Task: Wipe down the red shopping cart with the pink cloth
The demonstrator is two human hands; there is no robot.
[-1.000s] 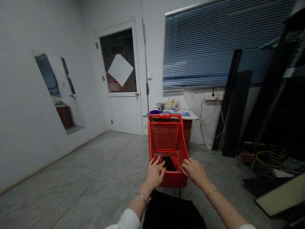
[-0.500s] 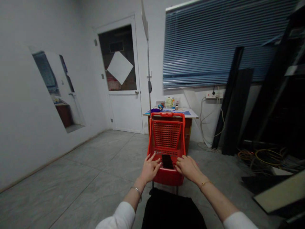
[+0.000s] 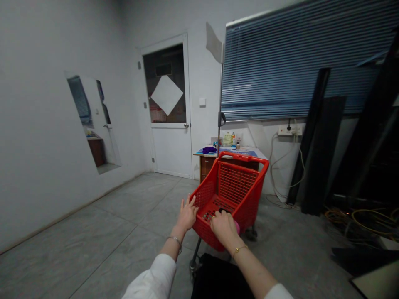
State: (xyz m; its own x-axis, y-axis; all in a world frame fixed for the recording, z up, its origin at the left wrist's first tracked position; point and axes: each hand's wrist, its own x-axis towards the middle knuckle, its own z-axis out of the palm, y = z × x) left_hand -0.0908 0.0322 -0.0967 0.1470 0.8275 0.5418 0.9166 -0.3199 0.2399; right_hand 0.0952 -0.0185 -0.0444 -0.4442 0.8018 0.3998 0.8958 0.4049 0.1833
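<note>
Right hand [image 3: 223, 228] at front rim of red shopping cart [image 3: 238, 185], pink item [image 3: 237, 227] beside it; left hand [image 3: 187, 215] open nearby

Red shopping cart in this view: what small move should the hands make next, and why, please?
Probably close the spread fingers of the left hand around the near rim of the red plastic shopping cart. They point upward and seem to grip nothing, while the cart stands turned at an angle and only the right hand appears to press on it.

Left hand [image 3: 187, 215] raised, fingers spread; right hand [image 3: 224, 228] curled downward.
</note>
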